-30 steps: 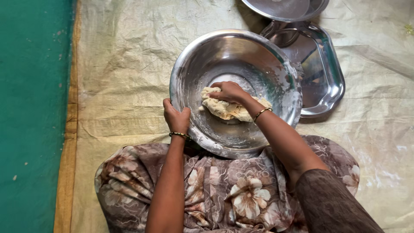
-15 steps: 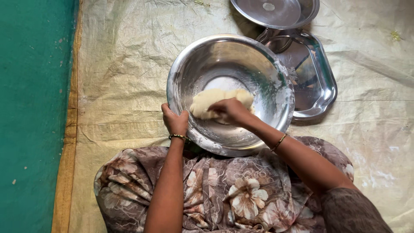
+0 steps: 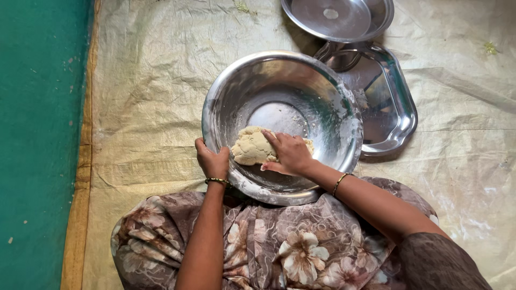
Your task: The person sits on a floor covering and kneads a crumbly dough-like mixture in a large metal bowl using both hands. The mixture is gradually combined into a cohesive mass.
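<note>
A pale beige lump of dough (image 3: pixel 253 147) sits low in the wide shiny steel mixing bowl (image 3: pixel 333 102) at the middle of the frame. The right hand (image 3: pixel 290 153) lies flat on it, fingers spread and pressing, not closed around it, while the left hand (image 3: pixel 213 161) grips the bowl's near rim. The dough looks gathered into one mass, though rough and with floury smears on the bowl wall, so kneading seems partway. To the upper right rest a rectangular steel tray (image 3: pixel 395 115) and a round steel plate (image 3: pixel 338 19), all on a creased yellowish plastic sheet (image 3: pixel 145 107) beside a green mat (image 3: pixel 37 134)
</note>
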